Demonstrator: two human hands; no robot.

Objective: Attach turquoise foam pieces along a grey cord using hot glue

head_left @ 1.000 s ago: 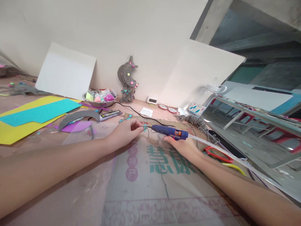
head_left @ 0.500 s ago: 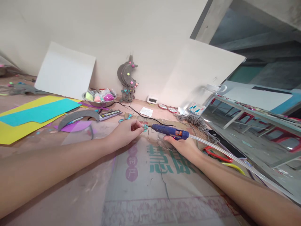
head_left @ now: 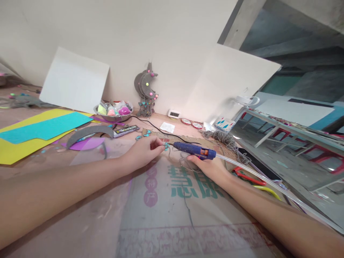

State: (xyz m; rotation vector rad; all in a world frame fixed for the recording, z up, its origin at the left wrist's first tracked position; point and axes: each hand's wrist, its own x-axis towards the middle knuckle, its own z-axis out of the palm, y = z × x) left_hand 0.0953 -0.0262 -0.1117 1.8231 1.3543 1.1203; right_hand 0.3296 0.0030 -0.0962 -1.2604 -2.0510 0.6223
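Observation:
My right hand (head_left: 206,165) grips a blue hot glue gun (head_left: 188,148), its nozzle pointing left and a long clear glue stick (head_left: 242,165) trailing from its back. Between thumb and finger, my left hand (head_left: 146,152) pinches a small turquoise piece (head_left: 166,146) right at the nozzle tip. A thin grey cord (head_left: 170,154) hangs by that piece. Whether the nozzle touches it I cannot tell. Beyond my left hand lie several more small turquoise pieces (head_left: 147,133). Under both hands is a printed cardboard sheet (head_left: 161,218) beneath clear plastic.
Left are yellow (head_left: 16,154) and turquoise sheets (head_left: 53,127), a grey crescent (head_left: 90,132) and a metal bowl (head_left: 111,116) of bagged clay. A decorated grey moon (head_left: 146,86) hangs on the wall. Grey yarn (head_left: 225,141) and red-handled scissors (head_left: 249,175) lie right. A black cord (head_left: 161,129) crosses behind.

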